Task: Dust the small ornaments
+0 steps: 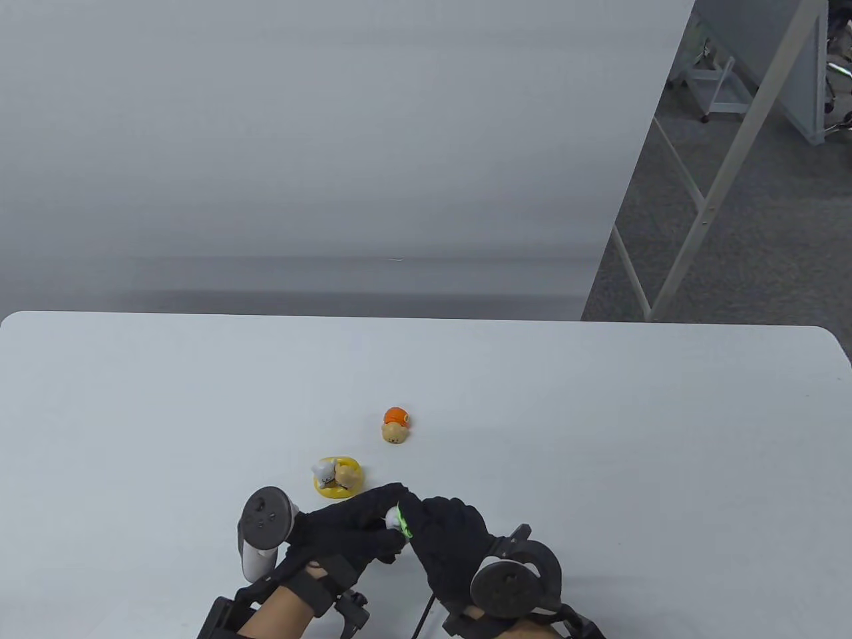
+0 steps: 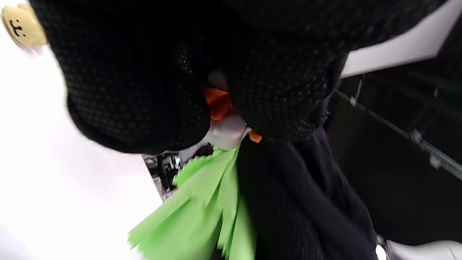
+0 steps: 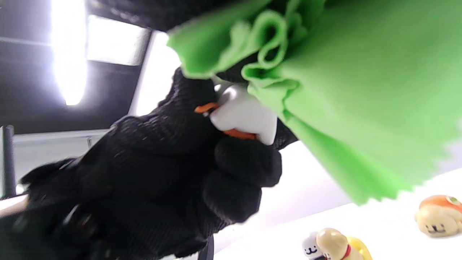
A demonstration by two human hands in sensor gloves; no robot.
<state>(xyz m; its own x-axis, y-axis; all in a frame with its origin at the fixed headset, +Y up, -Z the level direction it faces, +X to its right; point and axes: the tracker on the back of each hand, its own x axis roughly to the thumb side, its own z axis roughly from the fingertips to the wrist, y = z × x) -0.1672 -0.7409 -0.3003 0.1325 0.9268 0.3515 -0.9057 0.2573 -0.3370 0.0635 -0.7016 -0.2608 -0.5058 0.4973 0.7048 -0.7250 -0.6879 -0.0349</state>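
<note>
1. Table view: I see my left hand (image 1: 346,532) and right hand (image 1: 446,539) meeting at the near edge of the table (image 1: 599,432), fingertips together. Between them sits a small white ornament (image 1: 391,518), pinched in my left fingers, with a sliver of green cloth (image 1: 403,522) pressed on it from the right. Two more ornaments stand farther out: the yellow-based one (image 1: 338,476) just beyond my left hand, the orange-capped one (image 1: 396,425) farther and slightly right.

2. Left wrist view: my left fingers (image 2: 137,90) curl round the white ornament (image 2: 227,130), which shows orange trim. The green cloth (image 2: 202,209) hangs just below it, touching.

3. Right wrist view: the cloth (image 3: 361,90) is bunched in my right hand, whose fingers I cannot see here. It lies against the top right of the white ornament (image 3: 245,115). The left hand (image 3: 162,162) grips that piece from the left and below. I judge the wiping must travel across the ornament from the right, the right hand being the mover.
</note>
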